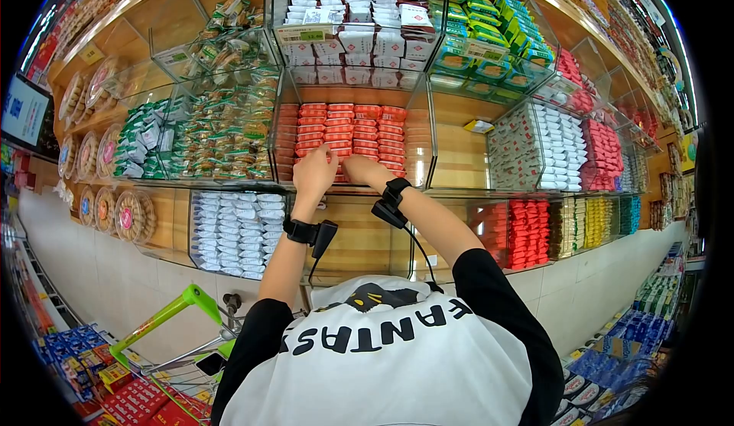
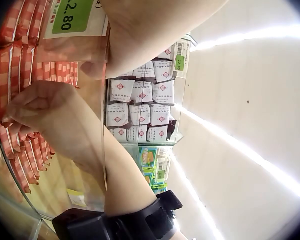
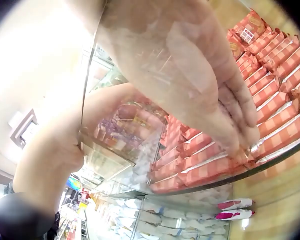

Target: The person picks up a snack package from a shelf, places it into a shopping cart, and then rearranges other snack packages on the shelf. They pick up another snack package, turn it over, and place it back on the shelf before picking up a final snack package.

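Note:
Red-checked snack packets (image 1: 352, 120) lie in stacked rows in a clear-walled bin, where both hands are. My right hand (image 1: 368, 172) reaches in over the front panel. In the right wrist view its thumb and fingers (image 3: 235, 135) pinch the end of a red packet (image 3: 205, 167) in the front row. Beside it, my left hand (image 1: 315, 172) is at the front of the same bin, close to the price label (image 2: 72, 20). The left hand's fingers are mostly hidden in the wrist views, so I cannot tell what they hold.
White packets (image 1: 367, 40) fill the bin above, with green packets (image 1: 482, 29) right of them. White packets (image 1: 237, 231) sit below left, and red ones (image 1: 529, 231) below right. Clear panels (image 1: 432, 132) divide the bins. A green-handled shopping cart (image 1: 164, 323) stands at the left.

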`<state>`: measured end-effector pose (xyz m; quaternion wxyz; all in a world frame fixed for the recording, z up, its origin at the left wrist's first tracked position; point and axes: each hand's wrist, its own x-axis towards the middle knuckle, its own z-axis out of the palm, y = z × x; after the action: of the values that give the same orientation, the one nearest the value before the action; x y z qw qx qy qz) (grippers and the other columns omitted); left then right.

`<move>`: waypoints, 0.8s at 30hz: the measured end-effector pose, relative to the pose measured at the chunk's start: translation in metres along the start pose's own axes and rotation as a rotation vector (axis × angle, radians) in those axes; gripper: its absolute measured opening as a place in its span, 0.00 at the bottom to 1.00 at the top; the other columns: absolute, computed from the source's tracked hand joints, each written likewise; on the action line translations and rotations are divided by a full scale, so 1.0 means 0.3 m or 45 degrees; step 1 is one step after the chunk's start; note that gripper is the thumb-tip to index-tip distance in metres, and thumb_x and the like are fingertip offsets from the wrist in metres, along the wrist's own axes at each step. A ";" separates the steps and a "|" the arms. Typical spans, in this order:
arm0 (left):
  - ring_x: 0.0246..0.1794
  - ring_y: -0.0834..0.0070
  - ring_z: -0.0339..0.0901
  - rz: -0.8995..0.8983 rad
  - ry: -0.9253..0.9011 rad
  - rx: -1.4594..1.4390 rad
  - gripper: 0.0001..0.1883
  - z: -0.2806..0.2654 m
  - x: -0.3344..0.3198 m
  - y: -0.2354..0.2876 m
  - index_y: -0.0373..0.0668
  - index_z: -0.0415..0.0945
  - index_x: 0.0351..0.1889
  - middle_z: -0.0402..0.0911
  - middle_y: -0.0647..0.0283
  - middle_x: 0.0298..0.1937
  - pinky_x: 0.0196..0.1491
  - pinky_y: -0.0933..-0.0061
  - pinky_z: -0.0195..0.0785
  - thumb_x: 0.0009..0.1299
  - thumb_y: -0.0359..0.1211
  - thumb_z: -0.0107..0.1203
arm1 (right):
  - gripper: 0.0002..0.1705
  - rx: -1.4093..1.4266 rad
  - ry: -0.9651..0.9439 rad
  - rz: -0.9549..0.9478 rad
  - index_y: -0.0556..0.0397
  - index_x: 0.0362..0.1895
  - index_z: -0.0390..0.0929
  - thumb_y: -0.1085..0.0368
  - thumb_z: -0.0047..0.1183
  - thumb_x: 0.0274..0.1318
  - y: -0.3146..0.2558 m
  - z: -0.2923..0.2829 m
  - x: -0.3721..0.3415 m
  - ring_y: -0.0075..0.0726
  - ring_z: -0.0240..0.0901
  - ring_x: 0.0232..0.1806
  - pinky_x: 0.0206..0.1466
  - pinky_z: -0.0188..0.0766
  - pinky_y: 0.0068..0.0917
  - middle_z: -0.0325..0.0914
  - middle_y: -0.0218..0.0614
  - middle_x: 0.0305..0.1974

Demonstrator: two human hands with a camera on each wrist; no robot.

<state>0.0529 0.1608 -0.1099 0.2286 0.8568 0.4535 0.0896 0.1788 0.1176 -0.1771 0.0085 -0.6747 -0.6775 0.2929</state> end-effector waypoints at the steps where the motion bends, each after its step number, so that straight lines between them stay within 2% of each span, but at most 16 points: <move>1: 0.29 0.59 0.74 0.005 0.008 0.004 0.12 -0.001 -0.001 0.001 0.41 0.72 0.32 0.76 0.56 0.29 0.33 0.62 0.66 0.60 0.40 0.45 | 0.06 -0.014 -0.004 -0.013 0.63 0.24 0.72 0.72 0.45 0.40 -0.002 -0.002 -0.001 0.51 0.71 0.29 0.30 0.67 0.39 0.72 0.52 0.26; 11: 0.29 0.59 0.74 -0.005 -0.007 0.016 0.13 0.007 0.003 -0.005 0.41 0.72 0.33 0.77 0.56 0.29 0.32 0.62 0.66 0.60 0.40 0.45 | 0.06 0.022 -0.027 -0.002 0.63 0.19 0.71 0.72 0.45 0.40 0.014 0.014 0.013 0.50 0.68 0.24 0.27 0.65 0.39 0.70 0.52 0.22; 13: 0.28 0.59 0.74 -0.020 0.012 0.004 0.11 0.021 0.008 -0.016 0.47 0.73 0.33 0.77 0.58 0.24 0.33 0.63 0.66 0.59 0.41 0.46 | 0.06 0.072 0.004 0.028 0.64 0.18 0.70 0.72 0.45 0.40 0.007 0.009 0.005 0.50 0.68 0.24 0.27 0.64 0.39 0.70 0.52 0.21; 14: 0.28 0.59 0.74 -0.020 0.012 0.004 0.11 0.026 0.009 -0.019 0.47 0.73 0.33 0.77 0.58 0.24 0.33 0.63 0.66 0.59 0.41 0.46 | 0.06 0.072 0.004 0.028 0.64 0.18 0.70 0.72 0.45 0.40 0.005 0.005 0.000 0.50 0.68 0.24 0.27 0.64 0.39 0.70 0.52 0.21; 20: 0.28 0.61 0.74 -0.018 0.018 0.035 0.11 0.024 0.010 -0.018 0.46 0.73 0.33 0.77 0.60 0.24 0.32 0.63 0.66 0.58 0.40 0.46 | 0.07 0.091 0.033 -0.011 0.64 0.17 0.70 0.72 0.45 0.41 0.021 0.018 0.010 0.50 0.67 0.22 0.26 0.64 0.39 0.69 0.53 0.20; 22: 0.28 0.59 0.74 0.010 -0.008 0.015 0.14 0.012 0.005 -0.011 0.41 0.72 0.34 0.76 0.54 0.27 0.31 0.62 0.66 0.60 0.41 0.45 | 0.07 0.106 0.019 0.005 0.64 0.17 0.70 0.72 0.45 0.41 0.028 0.029 0.020 0.49 0.67 0.22 0.25 0.64 0.38 0.69 0.53 0.20; 24: 0.29 0.59 0.74 0.011 -0.003 0.007 0.14 0.015 0.005 -0.011 0.41 0.72 0.33 0.76 0.54 0.27 0.31 0.62 0.66 0.60 0.41 0.45 | 0.07 0.086 -0.011 0.045 0.62 0.18 0.71 0.70 0.47 0.39 0.026 0.023 0.022 0.50 0.67 0.23 0.27 0.64 0.38 0.70 0.51 0.21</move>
<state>0.0528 0.1622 -0.1154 0.2263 0.8595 0.4498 0.0883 0.1826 0.1204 -0.1884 0.0232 -0.6847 -0.6551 0.3186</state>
